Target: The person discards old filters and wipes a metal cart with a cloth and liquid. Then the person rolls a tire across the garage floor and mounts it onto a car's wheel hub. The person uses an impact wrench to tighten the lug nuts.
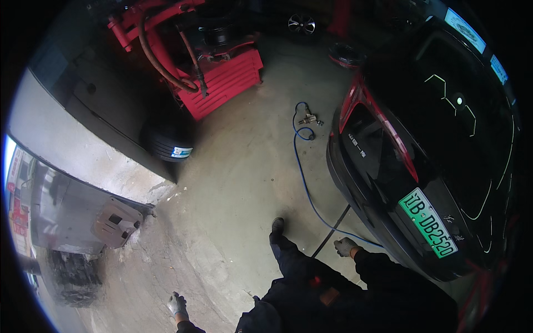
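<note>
My left hand, in a grey glove, hangs low over the concrete at the lower left. Its fingers are loosely bent and nothing shows in them. My right hand, gloved as well, is out beside the rear bumper of a black car. Its fingers look slack and apart, with no object visible in them. Close to that hand a dark straight bar slants across the floor, and a blue air hose runs past toward the car. At the hose's far end lies a metal air tool.
A red tire-changing machine stands at the far left, with a tire by the wall below it. A loose wheel is at the back. On the left, a brownish metal plate leans near a dark block.
</note>
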### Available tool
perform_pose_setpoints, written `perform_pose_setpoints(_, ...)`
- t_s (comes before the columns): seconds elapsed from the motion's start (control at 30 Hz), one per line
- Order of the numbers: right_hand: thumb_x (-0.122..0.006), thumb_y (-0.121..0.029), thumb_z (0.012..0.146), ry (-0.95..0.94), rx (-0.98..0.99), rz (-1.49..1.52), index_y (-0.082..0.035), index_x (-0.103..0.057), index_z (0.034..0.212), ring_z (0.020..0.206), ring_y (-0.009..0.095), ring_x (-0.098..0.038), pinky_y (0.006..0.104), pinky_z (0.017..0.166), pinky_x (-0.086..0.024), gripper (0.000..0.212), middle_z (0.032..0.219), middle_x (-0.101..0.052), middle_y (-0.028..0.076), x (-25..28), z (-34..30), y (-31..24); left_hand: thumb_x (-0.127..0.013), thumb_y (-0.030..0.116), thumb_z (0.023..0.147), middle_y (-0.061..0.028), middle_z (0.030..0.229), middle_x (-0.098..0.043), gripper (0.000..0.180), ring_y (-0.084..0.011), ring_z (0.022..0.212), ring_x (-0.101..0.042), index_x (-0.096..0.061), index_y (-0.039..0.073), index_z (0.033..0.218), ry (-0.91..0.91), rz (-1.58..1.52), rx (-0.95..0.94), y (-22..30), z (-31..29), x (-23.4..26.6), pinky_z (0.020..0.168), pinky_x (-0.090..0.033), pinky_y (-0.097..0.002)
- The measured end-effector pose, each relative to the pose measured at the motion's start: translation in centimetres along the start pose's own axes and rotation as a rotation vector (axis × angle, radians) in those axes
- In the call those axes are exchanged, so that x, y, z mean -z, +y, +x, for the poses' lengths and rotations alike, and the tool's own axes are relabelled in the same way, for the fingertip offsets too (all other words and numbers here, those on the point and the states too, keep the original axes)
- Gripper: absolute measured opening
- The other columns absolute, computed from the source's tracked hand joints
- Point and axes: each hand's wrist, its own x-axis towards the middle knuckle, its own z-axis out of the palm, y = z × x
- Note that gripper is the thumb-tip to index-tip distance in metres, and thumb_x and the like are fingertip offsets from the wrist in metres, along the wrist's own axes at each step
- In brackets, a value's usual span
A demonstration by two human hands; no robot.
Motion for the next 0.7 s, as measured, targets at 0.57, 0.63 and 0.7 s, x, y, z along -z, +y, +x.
perform_pose_setpoints(0.57, -0.066, -0.043, 0.105, -0.021, 0.283, 0.231, 0.002, -0.073, 0.092, 0.07, 0.022, -0.07, 0.0403, 0.067, -0.055, 0.048, 0.078, -0.073, 0.011, 21.6, 25.7, -46.6, -0.065, 0.04, 0.106, -0.009, 0.096, -0.078, 0.037, -0.0236, 0.093, -0.076, -0.073, 0.004, 0.108, -0.926, 1.277, -0.348, 22.2, 14.3, -49.2, 0.08, -0.06, -0.0405)
perform_pose_setpoints(0.63, -0.06, -0.036, 0.107, 0.019, 0.269, 0.17, 0.003, -0.071, 0.092, 0.073, 0.026, -0.07, 0.0424, 0.07, -0.055, 0.044, 0.081, -0.073, 0.017, 24.6, 30.4, -49.3, -0.065, 0.037, 0.105, -0.009, 0.091, -0.076, 0.034, -0.0244, 0.087, -0.074, -0.071, 0.004, 0.103, -1.037, 1.56, -0.675, 27.6, 19.7, -53.0, 0.075, -0.058, -0.041)
perform_pose_setpoints(0.7, -0.064, -0.029, 0.102, 0.024, 0.166, 0.329, -0.001, -0.07, 0.096, 0.075, 0.035, -0.071, 0.0502, 0.072, -0.055, 0.03, 0.082, -0.072, 0.019, 26.4, 34.3, -49.9, -0.066, 0.034, 0.105, -0.0089, 0.083, -0.072, 0.03, -0.0232, 0.076, -0.069, -0.07, 0.004, 0.101, -0.971, 1.45, -0.408, 35.1, 24.8, -58.8, 0.066, -0.053, -0.0401)
